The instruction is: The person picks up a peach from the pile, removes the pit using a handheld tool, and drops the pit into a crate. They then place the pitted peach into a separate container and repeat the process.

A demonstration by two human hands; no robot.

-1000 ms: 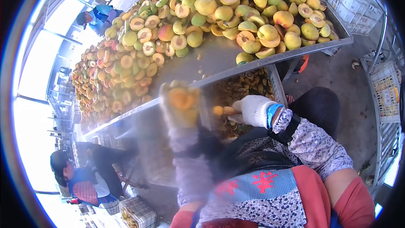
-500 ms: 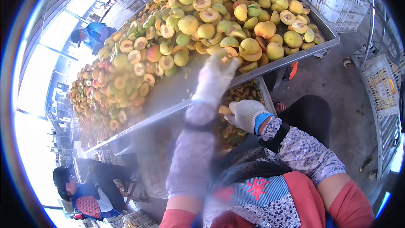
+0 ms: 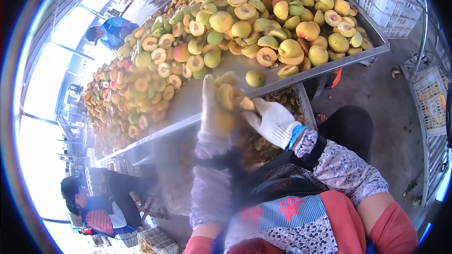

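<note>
My left hand (image 3: pixel 212 101), in a pale glove and blurred, is closed round a yellow-green peach half (image 3: pixel 226 96) above the near edge of the metal tray (image 3: pixel 282 84). Close on its right, my right hand (image 3: pixel 273 118) wears a white knit glove with a blue cuff. Its fingers are closed, and a short tan piece (image 3: pixel 246 104) sticks out from them toward the peach half; I cannot tell what it is. A heap of halved peaches (image 3: pixel 221 21) covers much of the tray. One peach piece (image 3: pixel 255 78) lies by itself near the tray's rim.
Below the rim stands a crate (image 3: pixel 307 106) with peach scraps (image 3: pixel 285 98) in it. White plastic crates (image 3: pixel 376 4) are stacked behind the tray, with a metal rack (image 3: pixel 431 113) at right. One person (image 3: pixel 101 207) sits at lower left; another person (image 3: pixel 113 33) leans by the far side.
My left hand has drawn back from the heap to my right hand, now with a peach half in it. My right hand has risen slightly. The view has shifted a little.
</note>
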